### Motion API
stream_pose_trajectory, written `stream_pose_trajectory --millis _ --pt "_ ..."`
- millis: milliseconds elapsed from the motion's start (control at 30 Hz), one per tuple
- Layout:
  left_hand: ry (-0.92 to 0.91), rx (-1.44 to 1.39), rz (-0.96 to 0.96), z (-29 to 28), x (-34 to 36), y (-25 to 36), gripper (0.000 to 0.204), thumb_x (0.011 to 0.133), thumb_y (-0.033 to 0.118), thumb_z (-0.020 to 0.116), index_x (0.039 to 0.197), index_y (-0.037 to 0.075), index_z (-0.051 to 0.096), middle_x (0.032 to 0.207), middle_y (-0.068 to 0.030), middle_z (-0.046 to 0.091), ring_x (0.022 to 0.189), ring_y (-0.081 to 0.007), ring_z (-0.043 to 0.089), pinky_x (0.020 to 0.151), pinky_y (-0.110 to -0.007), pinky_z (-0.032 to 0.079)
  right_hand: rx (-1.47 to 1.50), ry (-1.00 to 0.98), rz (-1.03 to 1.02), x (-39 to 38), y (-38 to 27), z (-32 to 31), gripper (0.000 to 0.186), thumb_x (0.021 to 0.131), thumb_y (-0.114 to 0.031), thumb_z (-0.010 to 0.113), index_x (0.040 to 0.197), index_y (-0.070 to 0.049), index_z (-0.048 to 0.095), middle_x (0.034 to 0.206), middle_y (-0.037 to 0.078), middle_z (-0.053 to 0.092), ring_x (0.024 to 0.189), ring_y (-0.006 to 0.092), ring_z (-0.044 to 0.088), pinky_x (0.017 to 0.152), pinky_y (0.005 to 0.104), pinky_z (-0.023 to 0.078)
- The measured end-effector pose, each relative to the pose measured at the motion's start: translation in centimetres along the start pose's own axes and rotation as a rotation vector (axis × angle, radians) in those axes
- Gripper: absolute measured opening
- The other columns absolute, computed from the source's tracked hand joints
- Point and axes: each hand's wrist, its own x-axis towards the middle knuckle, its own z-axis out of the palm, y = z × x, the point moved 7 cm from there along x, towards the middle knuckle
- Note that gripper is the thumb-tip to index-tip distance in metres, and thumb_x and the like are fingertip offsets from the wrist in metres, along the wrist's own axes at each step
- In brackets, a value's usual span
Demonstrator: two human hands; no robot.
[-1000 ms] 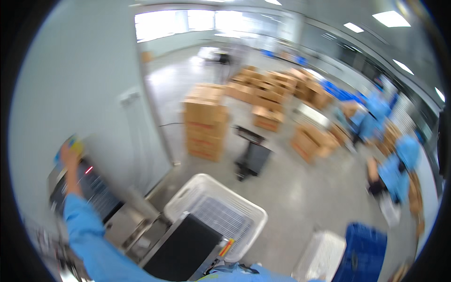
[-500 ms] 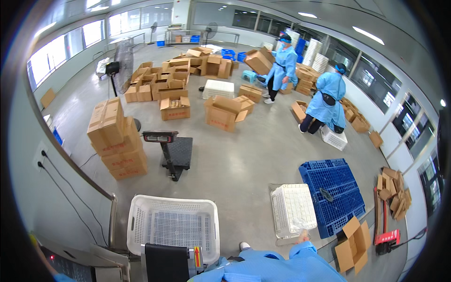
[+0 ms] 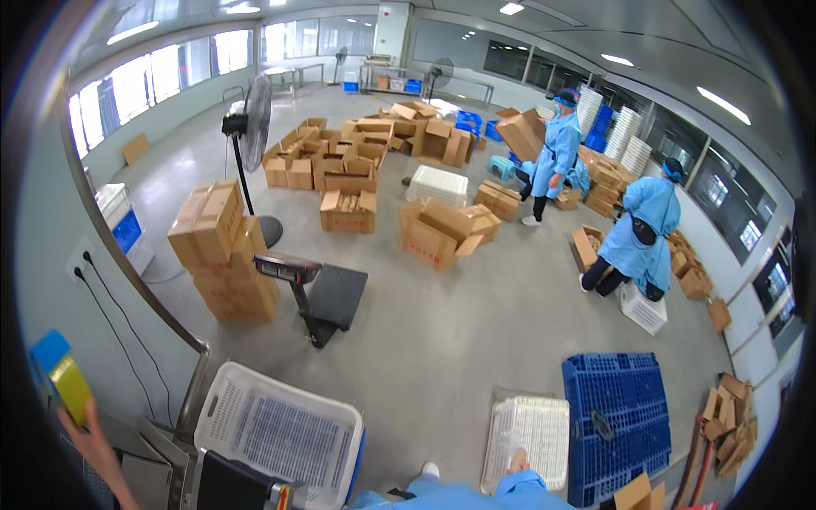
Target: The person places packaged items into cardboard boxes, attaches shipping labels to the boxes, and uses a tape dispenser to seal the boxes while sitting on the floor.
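1. Left hand (image 3: 89, 438): fingers grasp the lower end of the pack (image 3: 70, 382), blue and yellow, which is raised beside the wall at far left.
2. Belt (image 3: 231, 486): black, adjoins the near side of the basket (image 3: 276, 433), which is white.
3. Scale (image 3: 337, 297): stands on the floor beyond the basket.
4. Right hand (image 3: 517, 461): appears over the crate (image 3: 546, 425), which is white; finger state and contact cannot be determined.
5. Pallet (image 3: 625, 399): blue, lies just right of the crate.

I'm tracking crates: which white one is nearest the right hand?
The white crate beside the blue pallet: the right hand overlaps only this one.
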Motion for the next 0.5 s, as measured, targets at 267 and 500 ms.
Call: stream_pose_trajectory --millis 267,500 --pt "-0.459 -0.647 -0.182 16.7 -20.7 25.5 0.053 0.079 0.001 0.061 0.126 0.000 0.037 0.110 -0.0094 0.048 0.104 -0.0203 0.047 0.094 -0.032 0.035 -0.002 -0.013 0.036 8.0 -12.2 4.0 0.040 0.077 -0.053 0.056 0.088 -0.014 0.053 0.064 0.001 0.049 0.054 0.0135 0.047 0.041 0.0249 0.032" --pt "-0.751 -0.588 -0.209 28.6 -27.9 38.6 0.051 0.078 0.024 0.072 0.114 -0.002 0.049 0.105 -0.0122 0.058 0.092 -0.0233 0.056 0.075 -0.037 0.047 0.093 -0.003 0.027 14.1 -18.7 9.4 0.042 0.077 -0.054 0.055 0.087 -0.014 0.053 0.063 0.001 0.049 0.053 0.0137 0.047 0.041 0.0249 0.032"
